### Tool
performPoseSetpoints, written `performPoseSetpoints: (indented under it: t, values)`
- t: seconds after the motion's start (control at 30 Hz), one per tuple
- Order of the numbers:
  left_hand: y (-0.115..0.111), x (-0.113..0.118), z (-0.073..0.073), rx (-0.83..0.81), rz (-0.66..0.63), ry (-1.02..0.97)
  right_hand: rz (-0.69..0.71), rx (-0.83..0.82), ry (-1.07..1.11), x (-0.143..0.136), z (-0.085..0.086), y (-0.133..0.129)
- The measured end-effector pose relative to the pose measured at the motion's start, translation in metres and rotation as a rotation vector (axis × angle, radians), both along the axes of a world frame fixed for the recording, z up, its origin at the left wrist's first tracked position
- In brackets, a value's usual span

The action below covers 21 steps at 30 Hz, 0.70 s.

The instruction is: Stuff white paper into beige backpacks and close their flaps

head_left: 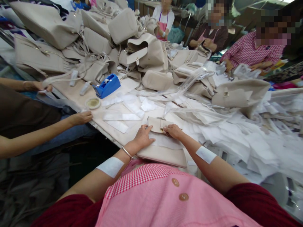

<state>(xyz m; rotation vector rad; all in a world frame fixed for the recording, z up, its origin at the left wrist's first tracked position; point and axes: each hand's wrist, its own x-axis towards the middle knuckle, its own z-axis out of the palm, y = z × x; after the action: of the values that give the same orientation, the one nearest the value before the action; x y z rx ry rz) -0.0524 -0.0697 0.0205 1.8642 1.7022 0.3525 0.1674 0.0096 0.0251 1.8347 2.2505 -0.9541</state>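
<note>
A beige handbag lies on the table right in front of me, with its flap folded away from me. Between the flap and the bag's front lies a white sheet. My left hand rests at the flap's left edge, thumb stretched over the sheet and fingers apart. At the small gold clasp, my right hand has its fingers closed on the flap's edge; its fingertips are partly hidden. White patches sit on both my forearms.
Beige bags are heaped at the back. A blue tape dispenser and a round dish stand left of centre. White sheets spread to the right. A co-worker's hand touches the table's left edge; several other people work behind.
</note>
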Motion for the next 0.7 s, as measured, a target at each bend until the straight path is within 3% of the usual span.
performPoseSetpoints:
  t: [0.47, 0.7]
  values:
    - [-0.001, 0.0, 0.002, -0.023, 0.021, -0.002, 0.098, 0.104, -0.016, -0.001, 0.003, -0.008]
    - [-0.002, 0.0, -0.001, -0.007, 0.012, -0.006, 0.277, 0.261, 0.033, 0.004, -0.002, -0.022]
